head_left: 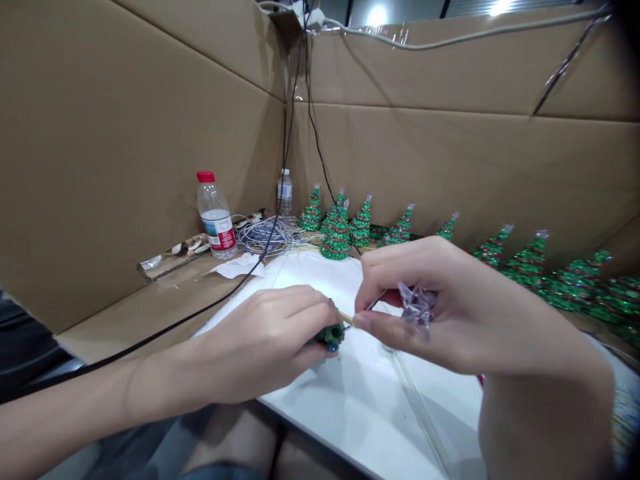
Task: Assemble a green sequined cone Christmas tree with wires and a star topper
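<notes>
My left hand (280,333) is closed around a small green glittery Christmas tree (334,335). Its tip points to the right, and my fingers cover most of it. A short yellowish stick (346,319) and a thin wire reach from the tree's tip to the fingertips of my right hand (425,307). Thumb and forefinger of that hand are pinched together there. A clear plastic star (418,308) sits in the curl of the right hand, partly hidden by the fingers. Both hands are above the white tabletop (320,413).
Several finished green trees (336,233) with clear tops line the back and right. A red-capped bottle (217,220), a smaller bottle (285,193) and tangled wire (270,235) stand at the back left. A black cable (220,300) crosses the left side; cardboard walls (450,153) enclose the table.
</notes>
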{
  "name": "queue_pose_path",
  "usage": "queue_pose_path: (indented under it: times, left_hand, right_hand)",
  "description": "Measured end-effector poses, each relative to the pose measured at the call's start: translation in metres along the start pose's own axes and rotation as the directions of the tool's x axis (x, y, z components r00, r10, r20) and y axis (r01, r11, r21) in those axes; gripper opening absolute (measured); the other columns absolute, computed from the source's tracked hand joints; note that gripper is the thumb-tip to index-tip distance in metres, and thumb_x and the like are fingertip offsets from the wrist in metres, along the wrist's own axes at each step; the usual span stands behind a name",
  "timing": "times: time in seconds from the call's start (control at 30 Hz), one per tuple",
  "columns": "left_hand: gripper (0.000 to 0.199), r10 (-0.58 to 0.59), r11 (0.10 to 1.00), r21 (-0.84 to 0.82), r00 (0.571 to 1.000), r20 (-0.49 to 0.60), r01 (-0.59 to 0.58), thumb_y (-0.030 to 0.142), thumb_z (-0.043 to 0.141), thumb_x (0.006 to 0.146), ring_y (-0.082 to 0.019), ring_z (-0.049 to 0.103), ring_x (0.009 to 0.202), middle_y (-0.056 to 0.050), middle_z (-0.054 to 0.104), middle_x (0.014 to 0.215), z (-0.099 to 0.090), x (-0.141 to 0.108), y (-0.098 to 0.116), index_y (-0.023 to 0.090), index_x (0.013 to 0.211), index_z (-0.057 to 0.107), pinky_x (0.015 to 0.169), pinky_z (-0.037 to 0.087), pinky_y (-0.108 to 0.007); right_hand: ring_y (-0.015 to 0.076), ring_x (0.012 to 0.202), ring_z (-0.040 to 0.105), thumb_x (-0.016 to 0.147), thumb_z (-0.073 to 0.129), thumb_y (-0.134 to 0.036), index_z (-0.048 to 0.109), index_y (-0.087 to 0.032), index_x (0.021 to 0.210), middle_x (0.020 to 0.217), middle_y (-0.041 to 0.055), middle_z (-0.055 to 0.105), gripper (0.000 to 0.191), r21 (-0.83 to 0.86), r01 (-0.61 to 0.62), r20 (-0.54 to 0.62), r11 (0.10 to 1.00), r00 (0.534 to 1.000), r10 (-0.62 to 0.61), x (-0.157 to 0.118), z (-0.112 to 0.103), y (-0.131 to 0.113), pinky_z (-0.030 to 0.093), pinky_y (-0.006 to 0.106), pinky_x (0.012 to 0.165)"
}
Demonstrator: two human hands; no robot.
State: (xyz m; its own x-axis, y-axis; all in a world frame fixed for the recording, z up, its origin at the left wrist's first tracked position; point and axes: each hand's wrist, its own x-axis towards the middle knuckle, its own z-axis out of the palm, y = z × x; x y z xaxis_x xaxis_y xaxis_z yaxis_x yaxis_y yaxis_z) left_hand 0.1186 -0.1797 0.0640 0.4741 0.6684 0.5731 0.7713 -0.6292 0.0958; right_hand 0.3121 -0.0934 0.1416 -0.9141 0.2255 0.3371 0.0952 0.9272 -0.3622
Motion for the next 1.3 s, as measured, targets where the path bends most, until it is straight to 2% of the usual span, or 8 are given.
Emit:
queue_pose_path:
  times: [0.23,0.43,0.57,0.7,1.03,1.3]
  left_hand:
    - [0.007,0.034,0.999,-0.01,0.999,0.025,-0.034,0.01,0.058,0.085,-0.018,0.058,0.073,-0.005,0.063,0.081,0.0,-0.003,0.004,0.012,0.091,0.062,0.065,0.044,-0.028]
    - [0.008,0.052,0.998,-0.025,0.998,0.021,-0.052,0.01,0.056,0.087,-0.018,0.059,0.077,-0.006,0.064,0.084,0.0,-0.006,0.003,0.012,0.092,0.062,0.069,0.045,-0.028]
    - [0.006,0.049,0.999,-0.011,0.999,0.01,-0.049,0.011,0.057,0.087,-0.017,0.058,0.074,-0.005,0.064,0.081,-0.001,-0.005,0.003,0.012,0.088,0.062,0.066,0.045,-0.028]
    - [0.006,0.026,1.0,-0.011,1.0,0.007,-0.025,0.01,0.058,0.085,-0.017,0.058,0.075,-0.005,0.065,0.083,-0.001,-0.004,0.003,0.012,0.089,0.062,0.066,0.046,-0.027]
    - [0.005,0.026,1.0,0.008,1.0,-0.016,-0.026,0.011,0.061,0.084,-0.016,0.057,0.072,-0.003,0.063,0.081,0.0,-0.003,0.002,0.014,0.088,0.059,0.064,0.044,-0.026]
    - [0.006,0.025,0.999,0.036,0.999,-0.03,-0.024,0.015,0.055,0.089,-0.015,0.057,0.067,-0.002,0.063,0.078,0.0,-0.001,0.003,0.017,0.084,0.056,0.058,0.044,-0.025]
  right_hand:
    - [0.0069,0.059,0.047,0.076,0.064,-0.012,0.065,-0.019,0.071,0.066,-0.005,0.058,0.009,-0.013,0.016,0.058,1.0,0.998,-0.015,-0.001,0.001,-0.002,0.035,0.022,0.056]
    - [0.0072,0.06,0.047,0.068,0.067,-0.007,0.063,-0.019,0.068,0.064,-0.0061,0.057,0.013,-0.054,0.017,0.08,0.998,0.997,-0.013,0.001,0.005,-0.006,0.033,0.022,0.056]
    - [0.0091,0.06,0.045,0.073,0.065,-0.012,0.064,-0.018,0.069,0.065,-0.004,0.057,0.008,-0.101,0.035,0.109,0.994,0.994,-0.024,0.001,0.006,-0.007,0.034,0.025,0.059]
    - [0.0106,0.058,0.043,0.079,0.059,-0.014,0.065,-0.018,0.069,0.064,-0.0018,0.055,0.012,-0.169,0.047,0.091,0.985,0.995,-0.032,0.0,0.007,-0.008,0.033,0.027,0.057]
    - [0.0122,0.059,0.044,0.078,0.054,-0.01,0.065,-0.018,0.073,0.066,0.0008,0.054,0.014,-0.254,0.063,0.074,0.965,0.996,-0.046,-0.005,0.011,-0.012,0.031,0.027,0.055]
    - [0.0116,0.059,0.044,0.077,0.053,-0.01,0.057,-0.018,0.065,0.068,0.0019,0.055,0.015,-0.297,0.046,0.086,0.954,0.996,-0.021,-0.005,0.013,-0.017,0.03,0.027,0.054]
